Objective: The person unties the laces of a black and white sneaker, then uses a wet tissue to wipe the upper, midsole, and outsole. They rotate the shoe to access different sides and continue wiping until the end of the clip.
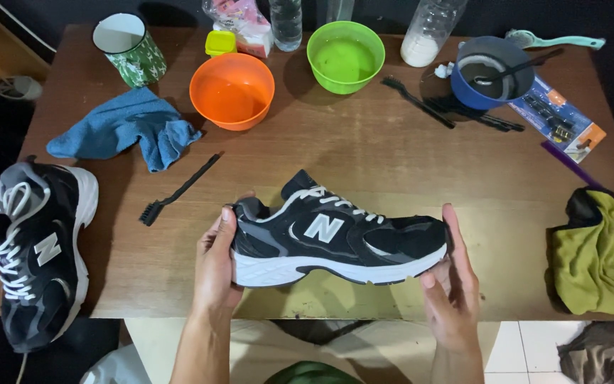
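Note:
I hold a black and grey sneaker point(335, 238) with a white sole and white laces sideways above the near edge of the wooden table point(392, 163). My left hand point(214, 267) grips its heel. My right hand point(453, 274) supports its toe from below and beside. The matching second sneaker point(33, 249) lies on the table's left end, partly over the edge. A small black brush point(178, 190) rests on the table just left of the held shoe.
A blue cloth point(126, 128), camouflage mug point(131, 48), orange bowl point(232, 90), green bowl point(345, 55), blue bowl point(488, 71) with a dark tool, bottles, black brushes point(456, 110) and a tool pack point(559, 117) fill the far side. An olive-green cloth point(595, 256) lies right.

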